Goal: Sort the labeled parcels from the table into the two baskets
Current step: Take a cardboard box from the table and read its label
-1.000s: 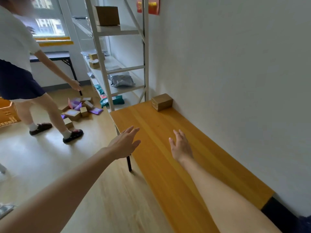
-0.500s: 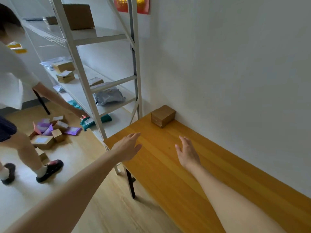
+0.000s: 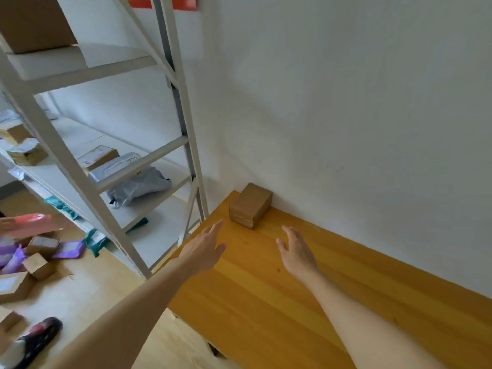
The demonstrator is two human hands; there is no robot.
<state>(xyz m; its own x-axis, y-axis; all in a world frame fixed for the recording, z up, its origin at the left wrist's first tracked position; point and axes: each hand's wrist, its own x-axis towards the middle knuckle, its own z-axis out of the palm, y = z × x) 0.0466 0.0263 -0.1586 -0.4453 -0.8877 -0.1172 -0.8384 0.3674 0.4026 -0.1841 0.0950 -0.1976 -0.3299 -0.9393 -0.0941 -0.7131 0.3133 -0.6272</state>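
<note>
Presently, one brown cardboard parcel (image 3: 250,206) sits at the far end of the counter (image 3: 266,302), just above the centre of the frame. It is pushed into the corner, with its rear side against or just beside the white wall (image 3: 346,129); contact cannot be confirmed. No label shows on its visible faces.

The left hand (image 3: 203,251) is at the parcel's lower left, over the counter's end edge. The right hand (image 3: 296,253) is at its lower right. On both hands the fingers (image 3: 290,235) are released, straight and spread, holding nothing and apart from the parcel. In my judgement this is a two-sided reach, since the wall denies access from behind and only the near and end faces can be gripped.

The wall closes the right side. The upright of the white shelving rack (image 3: 183,145) stands just beside the counter's end, which narrows the left hand's approach. Open room lies upward and back along the counter toward the lower frame.

At lower left, loose boxes and purple mailers (image 3: 40,265) litter the floor near another person's sandalled foot (image 3: 40,335), a likely obstruction when carrying. Neither basket is in view.
</note>
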